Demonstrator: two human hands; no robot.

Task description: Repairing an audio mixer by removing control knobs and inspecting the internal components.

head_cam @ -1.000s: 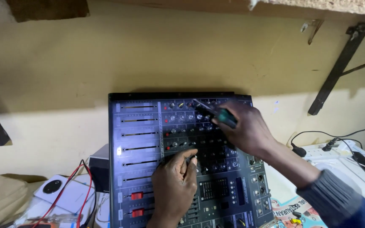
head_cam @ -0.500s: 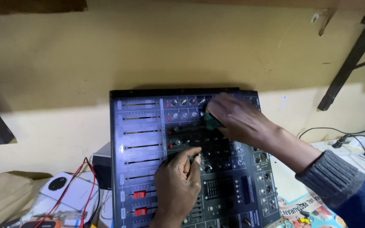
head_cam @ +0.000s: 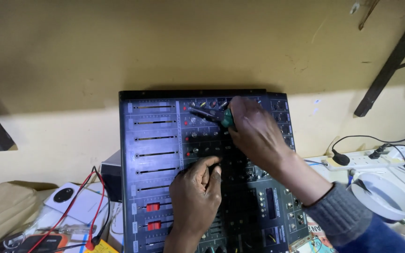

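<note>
Leaning on the wall, dark audio mixer, slider slots, red fader caps

Audio mixer panel and green-handled pliers under the hands

The dark mixer is standing propped up against the yellow wall, its face turned toward the camera, showing horizontal fader slots on the left side (two of the lower ones carrying red caps) and rows of small knob posts and sockets on the right. The pliers are lying across the upper knob rows, metal jaws pointing left over the small posts, the green grip disappearing into the right hand; the left hand is pressing its fingertips on the panel's middle.
</note>
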